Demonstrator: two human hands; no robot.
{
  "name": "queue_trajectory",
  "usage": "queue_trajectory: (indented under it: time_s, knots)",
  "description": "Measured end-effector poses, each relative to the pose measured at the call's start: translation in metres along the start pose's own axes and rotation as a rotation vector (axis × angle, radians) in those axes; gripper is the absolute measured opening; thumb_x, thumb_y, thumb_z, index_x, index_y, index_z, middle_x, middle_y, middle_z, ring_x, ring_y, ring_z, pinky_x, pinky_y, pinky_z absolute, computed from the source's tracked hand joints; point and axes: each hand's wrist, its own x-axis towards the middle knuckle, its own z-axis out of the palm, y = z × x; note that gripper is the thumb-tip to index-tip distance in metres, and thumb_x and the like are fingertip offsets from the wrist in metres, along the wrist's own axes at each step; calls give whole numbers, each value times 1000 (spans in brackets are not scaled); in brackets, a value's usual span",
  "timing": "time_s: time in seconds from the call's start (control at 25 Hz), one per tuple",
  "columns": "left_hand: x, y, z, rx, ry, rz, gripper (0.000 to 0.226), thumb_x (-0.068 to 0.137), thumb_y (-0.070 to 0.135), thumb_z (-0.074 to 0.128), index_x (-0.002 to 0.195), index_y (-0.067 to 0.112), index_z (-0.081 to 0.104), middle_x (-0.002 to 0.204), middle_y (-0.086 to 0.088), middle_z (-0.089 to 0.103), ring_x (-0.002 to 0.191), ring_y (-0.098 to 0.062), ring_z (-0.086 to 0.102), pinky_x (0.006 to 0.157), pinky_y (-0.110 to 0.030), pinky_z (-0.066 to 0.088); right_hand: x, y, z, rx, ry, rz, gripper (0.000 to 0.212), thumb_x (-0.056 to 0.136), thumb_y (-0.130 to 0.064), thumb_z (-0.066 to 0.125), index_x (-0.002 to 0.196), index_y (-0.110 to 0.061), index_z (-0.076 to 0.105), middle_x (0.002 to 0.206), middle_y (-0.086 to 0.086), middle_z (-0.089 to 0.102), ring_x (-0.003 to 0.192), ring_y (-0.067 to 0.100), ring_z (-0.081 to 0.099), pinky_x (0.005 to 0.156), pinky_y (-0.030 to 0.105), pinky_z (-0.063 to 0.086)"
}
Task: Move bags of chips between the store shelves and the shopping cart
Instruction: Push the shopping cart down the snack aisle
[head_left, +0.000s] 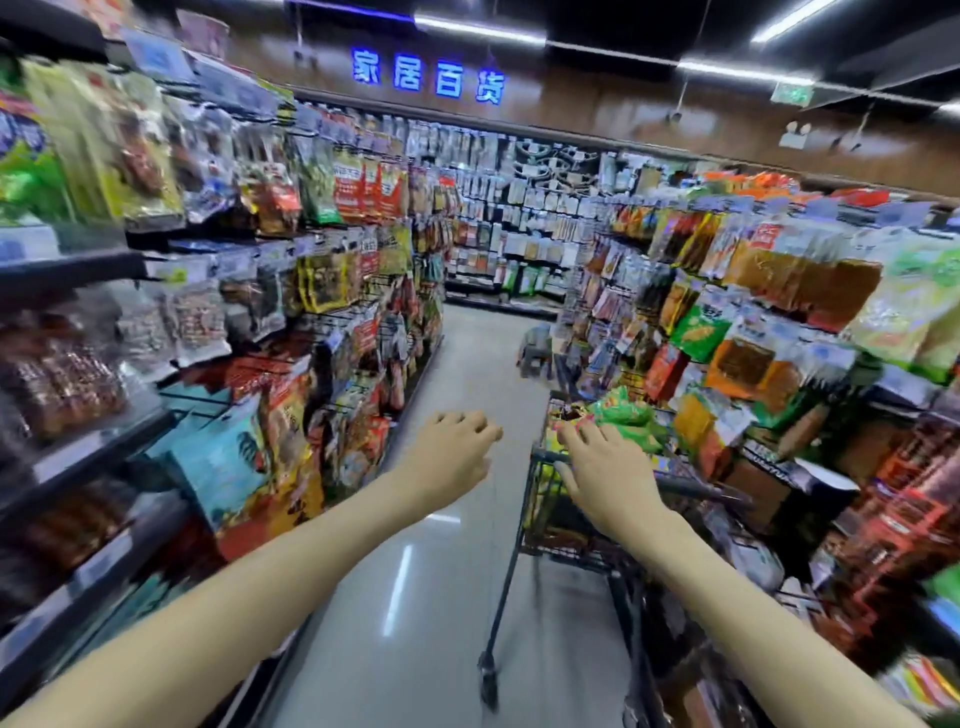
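- Left hand (457, 452) stretched forward over the aisle floor (441, 597), fingers loosely curled, gripping nothing, touching nothing.
- Right hand (597, 467) stretched forward just beside it, fingers spread and relaxed, hovering above the shopping cart (535, 525) rim; contact with the rim not clear through the blur.
- Hands apart, a strip of floor showing between them.
- Just beyond the right fingertips, a green bag of chips (626, 415) lying on top of other packets heaped in the cart basket.
- Under the right forearm, the dark cart handle bar (696, 486) crossing from left to right.
- Below the right hand, a cart leg and wheel (488, 670) reaching down to the floor.
- Left of the left hand, shelves (104, 452) packed with hanging snack packets, a teal bag (218, 462) nearest the left forearm.
- Right of the right hand, crowded racks (779, 312) of orange, green and red packets, pressing close against the cart's far side.
- Far ahead of both hands, a small stool (535, 351) standing in the aisle, and a blue lit sign (428, 75) above the end wall.
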Motion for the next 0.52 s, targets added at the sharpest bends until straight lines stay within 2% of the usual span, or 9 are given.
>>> queue_trajectory:
  time_s: [0.08, 0.2, 0.28, 0.44, 0.52]
  knots:
    - [-5, -26, 21, 37, -28, -33, 34, 94, 32, 56, 126, 20, 54, 122, -3, 57, 108, -30, 58, 89, -39, 42, 22, -24, 30, 44, -7, -41, 48, 63, -35, 86, 98, -13, 65, 83, 9, 62, 76, 33, 61, 52, 38, 49]
    - [4, -67, 57, 78, -65, -35, 31, 81, 28, 70, 110, 19, 61, 101, -2, 62, 87, -28, 62, 75, -39, 49, 62, -46, 73, 52, 3, -83, 42, 67, -37, 83, 97, -15, 64, 80, 5, 61, 72, 28, 60, 54, 35, 46]
    - [25, -97, 84, 108, -68, -23, 35, 75, 28, 76, 106, 21, 62, 95, 1, 61, 79, -24, 60, 68, -37, 49, 95, -53, 102, 74, 13, -89, 40, 68, -37, 82, 97, -16, 64, 80, 3, 60, 71, 26, 59, 53, 33, 43]
    - [74, -140, 123, 130, -81, -21, 33, 73, 30, 77, 103, 23, 64, 96, 4, 64, 82, -22, 62, 67, -35, 48, 157, -51, 147, 106, -11, -59, 34, 79, -38, 73, 104, -18, 62, 88, 3, 62, 78, 24, 60, 59, 33, 45]
    - [97, -160, 144, 122, -97, -42, 32, 76, 31, 75, 105, 24, 64, 98, 4, 64, 85, -22, 62, 69, -35, 48, 186, -50, 171, 123, -6, -54, 33, 79, -38, 74, 103, -18, 63, 88, 2, 63, 75, 24, 61, 58, 32, 43]
